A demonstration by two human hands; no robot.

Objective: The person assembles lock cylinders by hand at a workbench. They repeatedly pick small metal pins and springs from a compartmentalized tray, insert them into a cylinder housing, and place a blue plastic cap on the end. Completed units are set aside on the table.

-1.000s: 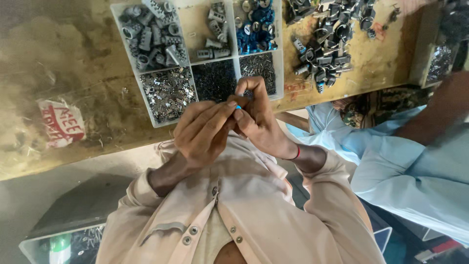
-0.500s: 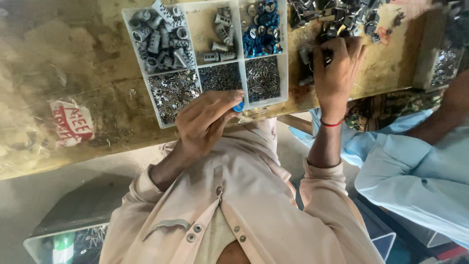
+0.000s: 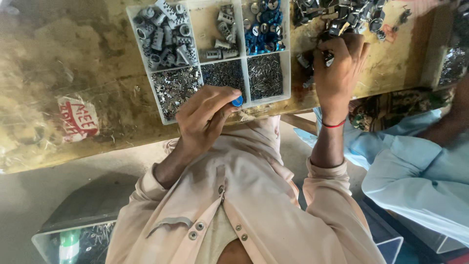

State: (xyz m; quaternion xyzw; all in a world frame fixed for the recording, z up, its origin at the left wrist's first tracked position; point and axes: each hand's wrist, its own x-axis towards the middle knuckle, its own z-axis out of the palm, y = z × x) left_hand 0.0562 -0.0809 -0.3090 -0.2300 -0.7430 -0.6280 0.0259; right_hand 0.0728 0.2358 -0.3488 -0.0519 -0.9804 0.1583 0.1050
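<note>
Blue piece [image 3: 237, 101] pinched at left hand [image 3: 202, 117] fingertips (tray edge); right hand [image 3: 337, 73] on loose metal parts [image 3: 342, 17]

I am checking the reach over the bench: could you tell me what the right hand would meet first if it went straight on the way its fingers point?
Probably the loose heap of grey metal parts on the workbench; the right hand already seems to touch its near edge.
</note>
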